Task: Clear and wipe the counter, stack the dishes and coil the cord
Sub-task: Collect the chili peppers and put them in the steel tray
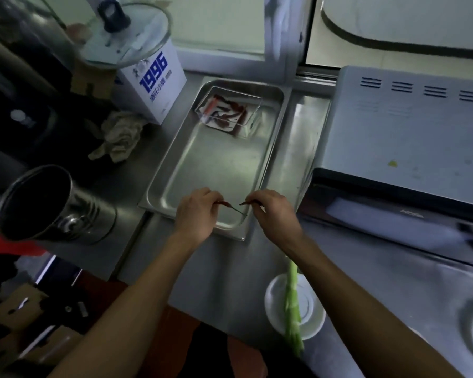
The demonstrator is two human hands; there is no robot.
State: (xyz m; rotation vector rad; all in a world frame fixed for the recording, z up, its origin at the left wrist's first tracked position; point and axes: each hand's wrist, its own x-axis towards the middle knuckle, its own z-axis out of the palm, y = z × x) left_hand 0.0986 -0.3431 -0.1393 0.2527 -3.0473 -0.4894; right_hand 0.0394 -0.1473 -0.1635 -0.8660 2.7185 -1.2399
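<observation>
**Dim steel counter, chili pinched over the tray**

The steel counter (257,257) under you is dim, and the left side sinks into shadow; the dark clutter there is hard to make out. A steel tray (175,165) runs lengthwise away from you toward the window. Your left hand (195,214) and right hand (271,211) each pinch a thin dried chili (225,204) over the tray's near end; whether it is one piece or two is unclear. A white saucer (314,320) carries a green stalk (292,309) pointing away from you.
</observation>
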